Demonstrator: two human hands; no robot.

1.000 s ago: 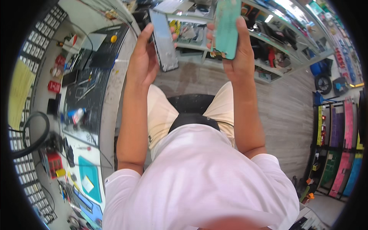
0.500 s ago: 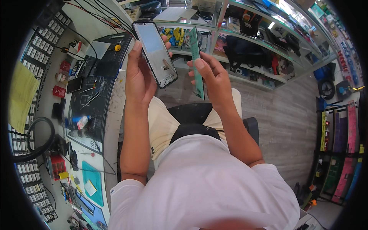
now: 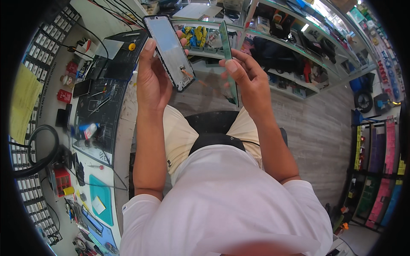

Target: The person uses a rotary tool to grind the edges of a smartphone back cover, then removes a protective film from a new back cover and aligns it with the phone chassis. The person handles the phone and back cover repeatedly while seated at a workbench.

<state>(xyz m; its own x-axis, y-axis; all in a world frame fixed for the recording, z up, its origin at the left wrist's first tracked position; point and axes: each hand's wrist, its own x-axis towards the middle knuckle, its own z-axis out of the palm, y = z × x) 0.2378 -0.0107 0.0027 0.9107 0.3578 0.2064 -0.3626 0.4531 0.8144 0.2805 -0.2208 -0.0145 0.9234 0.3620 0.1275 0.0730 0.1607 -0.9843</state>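
Note:
My left hand (image 3: 153,83) is closed round a slim black-rimmed phone frame (image 3: 169,48), with the thumb on its left edge and fingertips showing on the right. Its silvery inner side faces me and leans away at the top. A thin orange flex cable (image 3: 188,74) lies near the lower end of the frame and reaches past its edge; where it ends is unclear. My right hand (image 3: 252,81) pinches a thin green-faced panel (image 3: 228,49) between thumb and fingers. This panel stands nearly edge-on, to the right of the frame and apart from it.
A workbench with a black mat (image 3: 102,96) runs along my left, carrying tools, bottles and a teal mat (image 3: 101,200). Ahead are glass shelves (image 3: 282,38) with parts bins and a black bag (image 3: 273,55). Wooden flooring (image 3: 316,128) lies to the right, beside a rack (image 3: 376,170).
My right hand has moved right and a little up with the green panel, now seen more edge-on. The phone frame has risen slightly, and the orange cable shows more plainly.

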